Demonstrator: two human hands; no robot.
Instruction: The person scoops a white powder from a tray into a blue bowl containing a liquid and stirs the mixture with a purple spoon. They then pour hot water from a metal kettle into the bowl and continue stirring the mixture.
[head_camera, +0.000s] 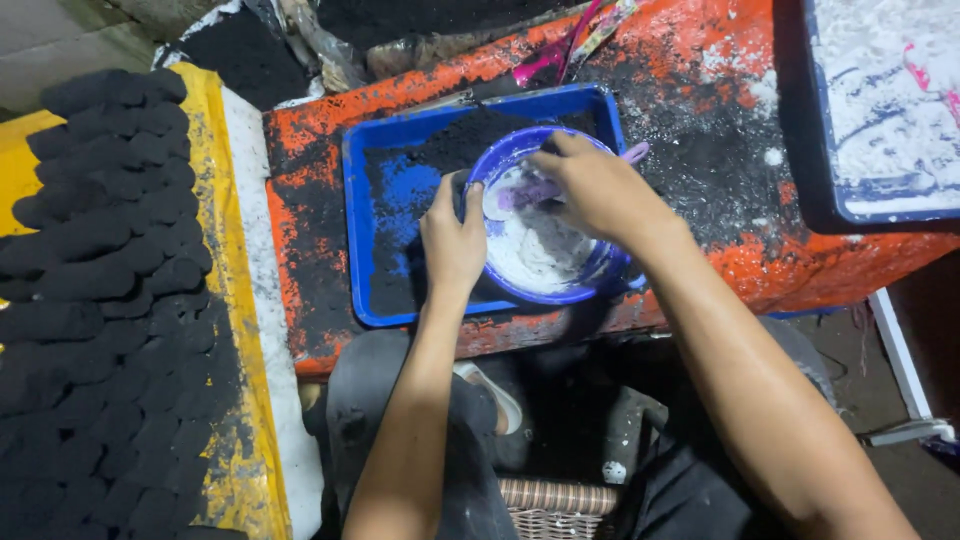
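- Left hand (453, 240) grips the rim of the blue bowl (510, 160), fingers curled closed.
- Right hand (592, 190) closed around a purple spoon (634, 153) over the bowl's white paste (535, 250).
- Blue tray (400, 190) lies under both hands.

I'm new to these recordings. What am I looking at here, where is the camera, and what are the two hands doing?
There is no machine: one camera worn on a person's head looks down at their bare arms. The left hand grips the rim of a round blue plastic bowl holding white paste. The right hand reaches into the bowl, holding a purple utensil. The bowl sits in a blue rectangular tray dusted with black powder, on an orange, soot-covered surface. Black lumps are stacked at the left.
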